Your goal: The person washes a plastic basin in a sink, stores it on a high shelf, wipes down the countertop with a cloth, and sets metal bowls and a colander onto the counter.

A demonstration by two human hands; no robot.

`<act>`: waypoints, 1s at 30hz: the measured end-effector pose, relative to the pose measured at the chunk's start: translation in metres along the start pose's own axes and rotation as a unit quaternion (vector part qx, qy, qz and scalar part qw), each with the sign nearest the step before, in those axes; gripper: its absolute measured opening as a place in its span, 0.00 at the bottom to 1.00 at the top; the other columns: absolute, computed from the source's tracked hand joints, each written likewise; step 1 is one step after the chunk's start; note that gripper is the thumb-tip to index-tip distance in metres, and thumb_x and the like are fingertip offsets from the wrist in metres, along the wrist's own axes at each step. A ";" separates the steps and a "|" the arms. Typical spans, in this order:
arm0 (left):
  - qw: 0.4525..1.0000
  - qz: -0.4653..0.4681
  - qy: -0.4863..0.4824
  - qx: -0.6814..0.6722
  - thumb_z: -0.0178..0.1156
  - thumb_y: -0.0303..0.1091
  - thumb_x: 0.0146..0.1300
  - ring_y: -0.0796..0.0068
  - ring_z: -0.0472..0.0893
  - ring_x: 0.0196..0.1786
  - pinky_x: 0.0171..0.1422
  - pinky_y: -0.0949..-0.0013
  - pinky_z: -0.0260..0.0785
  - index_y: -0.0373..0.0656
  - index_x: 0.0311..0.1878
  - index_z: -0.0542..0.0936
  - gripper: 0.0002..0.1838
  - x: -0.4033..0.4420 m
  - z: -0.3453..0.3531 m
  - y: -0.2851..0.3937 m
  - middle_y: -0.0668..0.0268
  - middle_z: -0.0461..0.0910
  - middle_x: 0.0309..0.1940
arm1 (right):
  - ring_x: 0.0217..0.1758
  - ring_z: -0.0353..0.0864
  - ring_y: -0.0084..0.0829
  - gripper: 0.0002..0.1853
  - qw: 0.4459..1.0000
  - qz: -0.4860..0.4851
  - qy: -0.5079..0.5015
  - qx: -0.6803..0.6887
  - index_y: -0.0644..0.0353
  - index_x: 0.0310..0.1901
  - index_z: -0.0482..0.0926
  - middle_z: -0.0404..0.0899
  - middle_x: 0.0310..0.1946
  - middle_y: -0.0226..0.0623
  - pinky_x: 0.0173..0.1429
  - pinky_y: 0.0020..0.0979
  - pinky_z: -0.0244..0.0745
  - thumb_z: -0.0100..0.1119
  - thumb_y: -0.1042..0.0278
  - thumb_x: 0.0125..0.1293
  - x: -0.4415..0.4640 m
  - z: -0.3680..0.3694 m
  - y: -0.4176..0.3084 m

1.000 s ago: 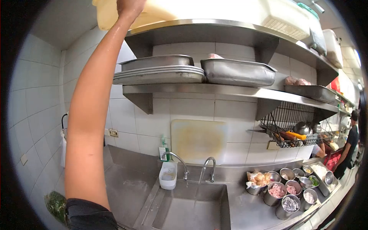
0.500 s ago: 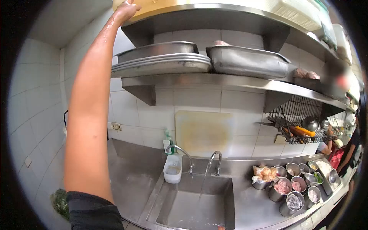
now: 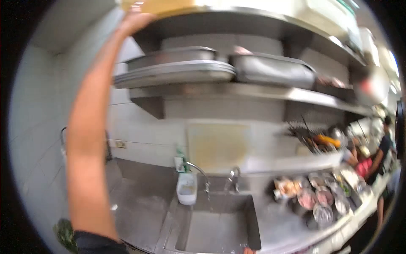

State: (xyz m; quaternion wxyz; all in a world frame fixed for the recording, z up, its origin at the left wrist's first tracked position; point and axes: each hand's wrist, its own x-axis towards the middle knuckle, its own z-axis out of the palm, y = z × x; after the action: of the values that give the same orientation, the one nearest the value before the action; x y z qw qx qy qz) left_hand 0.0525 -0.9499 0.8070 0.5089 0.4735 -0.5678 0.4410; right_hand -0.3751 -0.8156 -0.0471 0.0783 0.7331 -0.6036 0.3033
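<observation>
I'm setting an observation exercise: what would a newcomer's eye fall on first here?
Probably the raised left arm along the picture's left side, its hand at a yellow container by the top edge. Next, the steel sink at bottom centre and clustered metal pots on the counter at right.

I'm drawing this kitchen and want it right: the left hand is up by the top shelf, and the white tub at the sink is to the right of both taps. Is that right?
Not quite: the tub is to the left of both taps, as the head view shows. The left hand is indeed up by the top shelf.
</observation>
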 end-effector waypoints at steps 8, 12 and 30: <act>0.934 -0.141 -0.113 -0.308 0.53 0.32 0.68 0.69 0.77 0.51 0.57 0.68 0.68 0.36 0.50 0.77 0.12 -0.347 -0.037 0.094 0.58 0.78 0.48 | 0.42 0.77 0.41 0.15 0.996 0.079 0.000 0.048 0.57 0.39 0.74 0.75 0.33 0.40 0.59 0.50 0.64 0.62 0.60 0.53 -0.004 0.013 0.005; 0.842 -0.198 -0.371 -0.338 0.62 0.26 0.58 0.79 0.75 0.29 0.33 0.73 0.67 0.35 0.32 0.80 0.04 -0.542 -0.001 0.145 0.66 0.78 0.25 | 0.36 0.75 0.42 0.07 0.996 0.052 0.038 0.064 0.57 0.31 0.73 0.73 0.27 0.39 0.50 0.45 0.66 0.60 0.66 0.53 -0.001 0.017 0.011; 0.670 -0.281 -0.645 -0.237 0.61 0.32 0.52 0.59 0.83 0.35 0.41 0.63 0.74 0.38 0.33 0.82 0.08 -0.811 0.134 0.160 0.56 0.83 0.30 | 0.48 0.79 0.56 0.26 0.972 0.046 0.031 0.227 0.72 0.61 0.65 0.79 0.45 0.57 0.50 0.45 0.74 0.54 0.65 0.66 0.294 0.112 -0.004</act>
State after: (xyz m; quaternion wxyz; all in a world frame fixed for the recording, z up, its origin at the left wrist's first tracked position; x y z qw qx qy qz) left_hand -0.0990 -0.9834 -0.0154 0.2107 0.6407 -0.6800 -0.2875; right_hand -0.3061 -1.1150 0.0225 -0.0852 0.6934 -0.5493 0.4584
